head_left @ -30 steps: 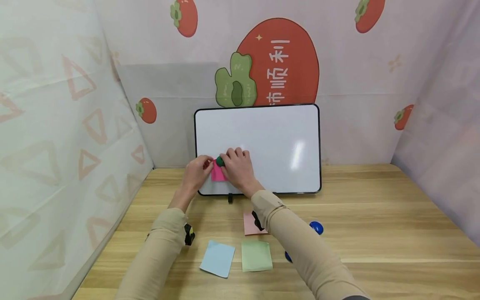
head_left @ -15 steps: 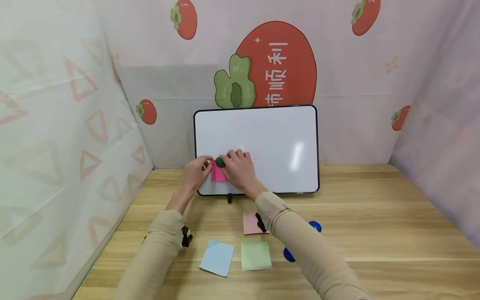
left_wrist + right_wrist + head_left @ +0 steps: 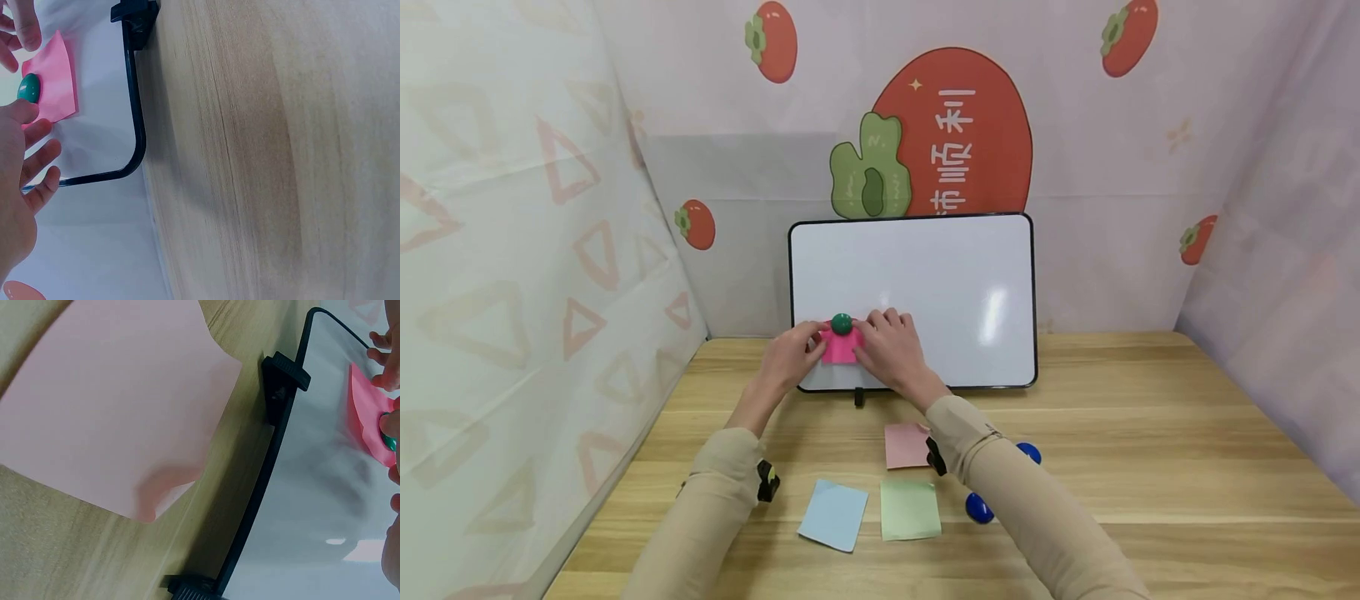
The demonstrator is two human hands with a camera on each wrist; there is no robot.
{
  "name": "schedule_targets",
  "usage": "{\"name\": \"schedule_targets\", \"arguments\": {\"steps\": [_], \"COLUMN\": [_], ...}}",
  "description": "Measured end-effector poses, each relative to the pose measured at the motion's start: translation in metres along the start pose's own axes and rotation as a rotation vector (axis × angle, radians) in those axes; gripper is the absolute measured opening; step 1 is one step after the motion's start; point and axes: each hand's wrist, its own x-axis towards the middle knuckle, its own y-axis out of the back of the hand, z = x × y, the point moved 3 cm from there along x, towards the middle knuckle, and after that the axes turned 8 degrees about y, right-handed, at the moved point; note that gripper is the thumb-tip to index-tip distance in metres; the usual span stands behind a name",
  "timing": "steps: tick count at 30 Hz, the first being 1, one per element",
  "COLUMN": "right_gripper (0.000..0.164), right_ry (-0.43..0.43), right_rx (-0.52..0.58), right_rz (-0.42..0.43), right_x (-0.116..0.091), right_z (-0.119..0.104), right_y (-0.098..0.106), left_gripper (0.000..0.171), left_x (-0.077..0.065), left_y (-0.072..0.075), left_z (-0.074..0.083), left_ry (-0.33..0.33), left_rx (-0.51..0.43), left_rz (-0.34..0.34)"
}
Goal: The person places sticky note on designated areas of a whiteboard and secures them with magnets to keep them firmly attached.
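A bright pink sticky note (image 3: 842, 352) lies against the lower left of a whiteboard (image 3: 947, 287), with a round green magnet (image 3: 841, 323) on its upper part. My left hand (image 3: 790, 358) has its fingertips at the note's left edge; in the left wrist view the fingers of this left hand (image 3: 22, 162) spread loosely, one tip right by the magnet. On the other side, my right hand (image 3: 891, 352) touches the note's right edge with thumb and forefinger, off the magnet. The note's lower edge stands out from the board in the right wrist view.
On the wooden table (image 3: 1135, 433) lie a pale pink note (image 3: 906, 446), a light green note (image 3: 910, 510) and a light blue note (image 3: 835, 515). Two blue magnets (image 3: 979, 507) are beside the right forearm, one partly hidden. Black feet (image 3: 281, 384) support the whiteboard.
The right hand has let go of the green magnet and shifted right to the note's edge, so more of the magnet and note shows. The left hand stays at the note's left edge.
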Motion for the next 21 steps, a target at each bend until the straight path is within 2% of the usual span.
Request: {"name": "schedule_targets", "arguments": {"steps": [6, 21], "right_gripper": [0.041, 0.042], "right_ry": [-0.015, -0.026], "right_rx": [0.016, 0.098], "right_rz": [-0.034, -0.07], "right_x": [-0.008, -0.032], "right_z": [0.001, 0.007], "right_y": [0.004, 0.013], "left_gripper": [0.026, 0.022], "left_x": [-0.006, -0.021], "left_y": [0.0, 0.001], "left_z": [0.001, 0.012], "left_ry": [0.034, 0.04], "left_rx": [0.011, 0.011], "left_rz": [-0.096, -0.146]}}
